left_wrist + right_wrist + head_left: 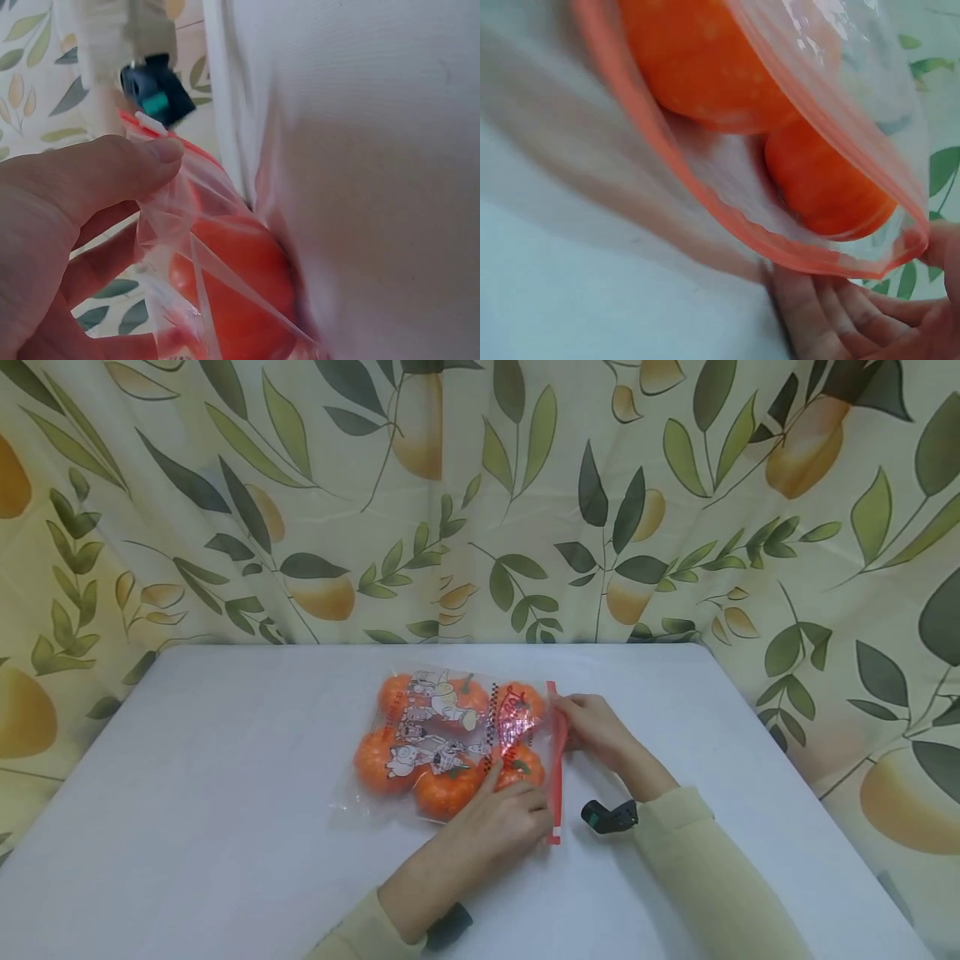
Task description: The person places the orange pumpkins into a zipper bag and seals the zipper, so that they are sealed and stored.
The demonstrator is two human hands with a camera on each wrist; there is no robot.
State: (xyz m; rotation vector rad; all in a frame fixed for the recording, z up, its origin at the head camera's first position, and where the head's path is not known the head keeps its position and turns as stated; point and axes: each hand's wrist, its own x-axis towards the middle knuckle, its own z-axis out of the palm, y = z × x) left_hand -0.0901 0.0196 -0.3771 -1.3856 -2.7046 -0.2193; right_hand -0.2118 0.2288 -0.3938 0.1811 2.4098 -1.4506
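A clear zip bag [442, 735] with a cartoon print and a red zip edge lies on the table. Several small orange pumpkins [446, 791] with green stems are inside it. My left hand [487, 827] reaches across the bag's near side; in the left wrist view its thumb [161, 154] pinches the plastic beside the white zip end [150, 124]. At the far end of the zip edge, my right hand [600, 735] grips the corner between thumb and fingers. The right wrist view looks into the parted bag mouth [735, 225], with pumpkins [825, 180] behind it.
The white table [187, 793] extends around the bag to both sides. A leaf-and-fruit patterned curtain [480, 527] hangs behind its back edge. Dark wrist cameras [609, 817] are strapped at both wrists, below the pale sleeves [712, 860].
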